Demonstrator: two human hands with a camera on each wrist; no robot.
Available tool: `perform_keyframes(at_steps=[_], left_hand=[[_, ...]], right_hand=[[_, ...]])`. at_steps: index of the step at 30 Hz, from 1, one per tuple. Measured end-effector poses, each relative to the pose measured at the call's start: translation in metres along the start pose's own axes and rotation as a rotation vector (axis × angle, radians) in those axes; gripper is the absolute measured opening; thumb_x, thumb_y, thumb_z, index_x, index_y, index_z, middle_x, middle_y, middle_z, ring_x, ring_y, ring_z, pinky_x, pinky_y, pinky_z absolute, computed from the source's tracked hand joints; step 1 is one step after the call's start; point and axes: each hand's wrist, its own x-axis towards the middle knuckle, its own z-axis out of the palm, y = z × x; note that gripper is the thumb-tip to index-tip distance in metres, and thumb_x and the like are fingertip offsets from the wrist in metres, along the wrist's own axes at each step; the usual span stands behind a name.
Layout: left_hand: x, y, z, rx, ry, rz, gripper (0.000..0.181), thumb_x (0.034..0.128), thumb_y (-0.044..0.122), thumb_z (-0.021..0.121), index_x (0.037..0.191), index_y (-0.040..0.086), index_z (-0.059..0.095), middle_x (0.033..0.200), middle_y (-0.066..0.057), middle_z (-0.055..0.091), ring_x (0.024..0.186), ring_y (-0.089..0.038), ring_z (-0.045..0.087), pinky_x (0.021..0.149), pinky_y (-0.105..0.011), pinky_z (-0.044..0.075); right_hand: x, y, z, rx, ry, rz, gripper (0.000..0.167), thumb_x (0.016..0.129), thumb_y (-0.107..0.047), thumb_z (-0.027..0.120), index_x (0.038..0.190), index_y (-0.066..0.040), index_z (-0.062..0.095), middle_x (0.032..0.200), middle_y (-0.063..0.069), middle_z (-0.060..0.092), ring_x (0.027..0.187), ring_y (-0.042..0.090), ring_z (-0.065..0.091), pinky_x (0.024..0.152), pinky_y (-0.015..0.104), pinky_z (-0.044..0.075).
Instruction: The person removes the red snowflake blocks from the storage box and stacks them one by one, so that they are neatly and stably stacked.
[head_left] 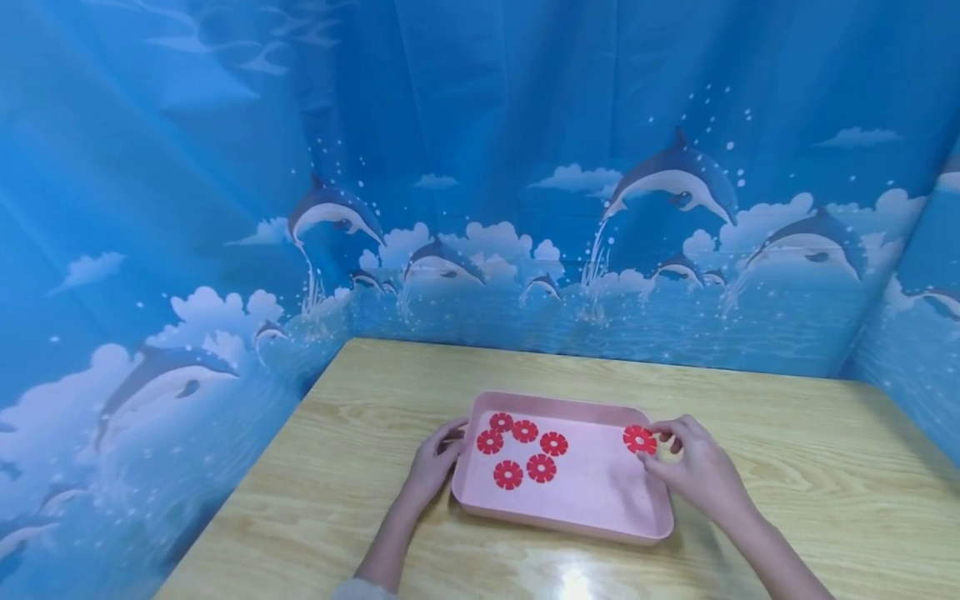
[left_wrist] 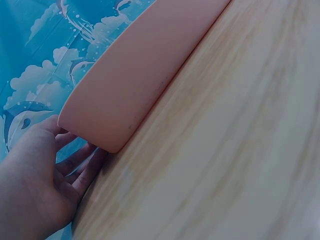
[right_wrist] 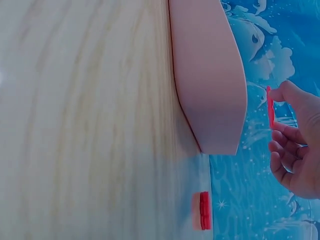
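Observation:
A pink rectangular tray (head_left: 570,526) rests on the table, with several red notched flower-shaped discs (head_left: 541,468) lying flat in its left half. At the tray's left end, my left hand (head_left: 433,462) touches the outside of the wall with loosely bent fingers; in the left wrist view the hand (left_wrist: 37,180) is at the tray's corner. Over the tray's right end, my right hand (head_left: 693,467) pinches one red notched disc (head_left: 639,439) between thumb and fingers. That disc (right_wrist: 270,107) appears edge-on in the right wrist view, above the tray's rim.
On the wooden table (head_left: 330,492), a small stack of red pieces (right_wrist: 205,210) stands beside the tray in the right wrist view; my right hand seems to hide it in the head view. A blue dolphin-print curtain (head_left: 480,167) hangs behind the table and along its sides.

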Motion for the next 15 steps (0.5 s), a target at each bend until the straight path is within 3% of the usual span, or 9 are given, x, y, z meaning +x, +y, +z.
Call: perform_keyframes(at_steps=[15], left_hand=[[0.000,0.001,0.000,0.007,-0.003,-0.010,0.037,0.0922,0.009,0.051,0.127,-0.005,0.049,0.115,-0.025,0.054,0.107,-0.039,0.050,0.089,-0.043,0.046]], right_hand=[[-0.013,0.038,-0.016,-0.031,0.115,-0.014,0.037,0.069,-0.018,0.078,0.099,0.000,0.065,0.086,0.005,0.054,0.073,0.020,0.050,0.051,0.027,0.040]])
